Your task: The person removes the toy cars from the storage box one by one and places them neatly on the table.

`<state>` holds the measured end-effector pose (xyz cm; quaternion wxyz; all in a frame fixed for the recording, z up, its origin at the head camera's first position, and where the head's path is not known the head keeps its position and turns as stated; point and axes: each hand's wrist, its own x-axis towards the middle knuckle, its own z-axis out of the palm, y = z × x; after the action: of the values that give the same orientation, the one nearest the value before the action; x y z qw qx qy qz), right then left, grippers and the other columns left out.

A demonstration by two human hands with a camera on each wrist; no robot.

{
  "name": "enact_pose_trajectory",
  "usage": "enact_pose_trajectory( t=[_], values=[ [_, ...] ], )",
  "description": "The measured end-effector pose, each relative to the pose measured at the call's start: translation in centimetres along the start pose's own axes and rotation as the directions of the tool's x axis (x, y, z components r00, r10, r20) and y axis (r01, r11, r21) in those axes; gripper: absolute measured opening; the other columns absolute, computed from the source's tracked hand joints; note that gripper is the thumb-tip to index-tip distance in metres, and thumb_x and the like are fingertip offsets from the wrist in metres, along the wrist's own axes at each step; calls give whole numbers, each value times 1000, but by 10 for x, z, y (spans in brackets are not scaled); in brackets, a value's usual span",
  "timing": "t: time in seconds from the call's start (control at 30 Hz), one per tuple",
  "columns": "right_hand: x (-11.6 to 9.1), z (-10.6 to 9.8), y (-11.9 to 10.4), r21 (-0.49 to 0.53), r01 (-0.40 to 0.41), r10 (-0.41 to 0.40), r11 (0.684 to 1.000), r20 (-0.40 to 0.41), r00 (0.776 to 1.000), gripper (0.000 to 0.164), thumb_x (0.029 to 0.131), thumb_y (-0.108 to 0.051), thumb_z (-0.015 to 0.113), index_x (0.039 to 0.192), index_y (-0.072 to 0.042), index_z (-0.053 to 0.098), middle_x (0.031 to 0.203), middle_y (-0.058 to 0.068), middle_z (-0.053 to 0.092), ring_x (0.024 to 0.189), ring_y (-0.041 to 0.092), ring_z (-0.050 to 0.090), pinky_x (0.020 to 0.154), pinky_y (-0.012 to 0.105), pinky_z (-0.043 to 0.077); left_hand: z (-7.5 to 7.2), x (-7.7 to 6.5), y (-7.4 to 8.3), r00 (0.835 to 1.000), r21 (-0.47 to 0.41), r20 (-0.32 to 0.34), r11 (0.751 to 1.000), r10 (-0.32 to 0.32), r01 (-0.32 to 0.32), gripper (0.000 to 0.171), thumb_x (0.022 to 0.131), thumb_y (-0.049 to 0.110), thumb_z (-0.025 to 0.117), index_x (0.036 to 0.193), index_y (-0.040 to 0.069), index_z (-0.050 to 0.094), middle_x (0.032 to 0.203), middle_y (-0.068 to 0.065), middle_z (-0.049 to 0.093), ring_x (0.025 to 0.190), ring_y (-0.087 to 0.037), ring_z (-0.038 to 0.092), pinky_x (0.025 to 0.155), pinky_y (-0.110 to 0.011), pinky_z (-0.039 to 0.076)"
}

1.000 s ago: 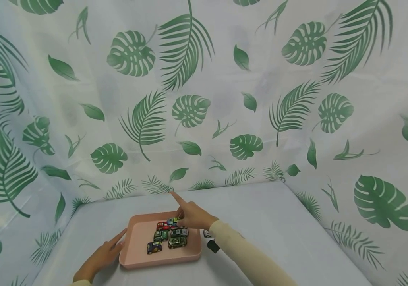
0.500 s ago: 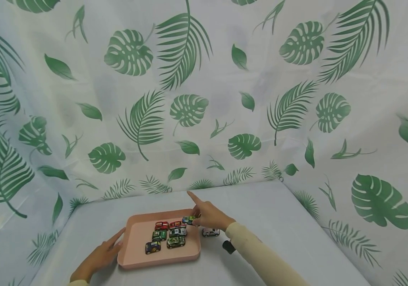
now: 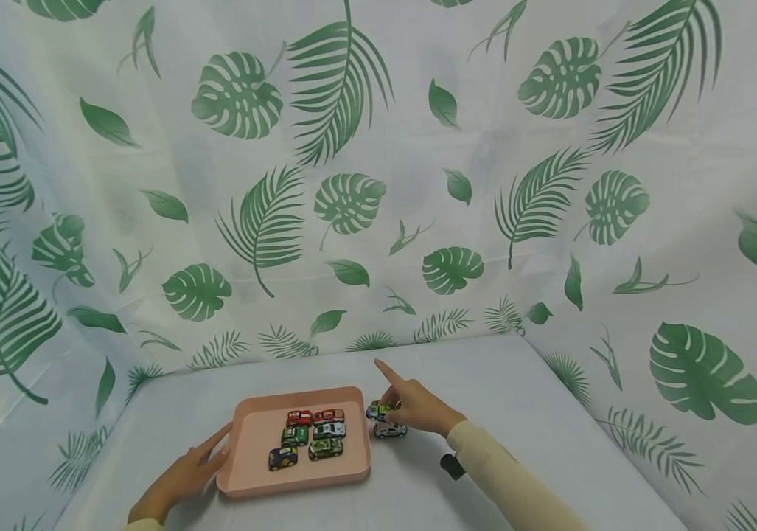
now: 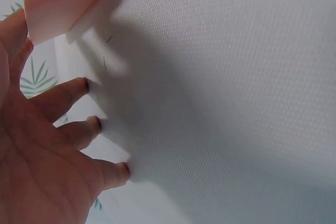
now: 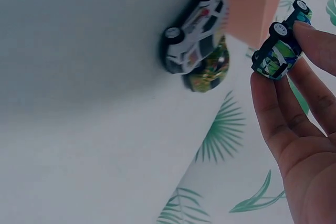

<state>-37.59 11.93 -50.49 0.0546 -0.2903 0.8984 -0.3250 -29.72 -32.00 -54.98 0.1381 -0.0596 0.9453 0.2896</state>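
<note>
Just right of the pink tray (image 3: 227,461), my right hand (image 3: 421,405) pinches a blue-and-green toy car (image 3: 378,411) between thumb and fingers, its index finger pointing out straight. In the right wrist view the pinched toy car (image 5: 281,51) is clear of the table. Below it on the cloth, a white toy car (image 5: 194,32) stands against a yellow-patterned toy car (image 5: 210,72), which the head view hides. My left hand (image 3: 182,476) lies at the tray's left side, fingers extended. In the left wrist view, fingertips (image 4: 81,85) of that hand meet the cloth beside the tray wall (image 4: 52,3).
Inside the tray sit several toy cars, among them a red car (image 3: 298,418), a green car (image 3: 295,435), a camouflage car (image 3: 326,448) and a dark blue car (image 3: 282,458). A white cloth covers the table (image 3: 484,383); a leaf-print curtain (image 3: 378,221) encloses it.
My right hand has lifted the blue-and-green toy car out of the tray and carried it right, over the tray's right rim. My left hand has stayed by the tray.
</note>
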Motion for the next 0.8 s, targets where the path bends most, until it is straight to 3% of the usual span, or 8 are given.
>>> enact_pose_trajectory(
  t=[0.33, 0.8],
  values=[
    [-23, 4, 14, -11, 81, -81, 997, 11, 997, 109, 81, -2, 77, 158, -28, 5, 99, -4, 70, 90, 11, 66, 82, 31, 55, -1, -1, 1, 1000, 5, 5, 1000, -4, 4, 78, 93, 70, 38, 154, 20, 31, 149, -31, 34, 131, -66, 22, 95, -81, 23],
    [-35, 28, 22, -29, 40, -37, 999, 70, 997, 105, 81, -4, 78, 158, -29, 11, 100, -9, 70, 93, 3, 64, 89, 31, 54, -1, -1, 1, 1000, -17, 25, 1000, 15, -14, 78, 95, 68, 39, 154, 18, 31, 148, -32, 33, 130, -66, 22, 94, -81, 24]
  ],
)
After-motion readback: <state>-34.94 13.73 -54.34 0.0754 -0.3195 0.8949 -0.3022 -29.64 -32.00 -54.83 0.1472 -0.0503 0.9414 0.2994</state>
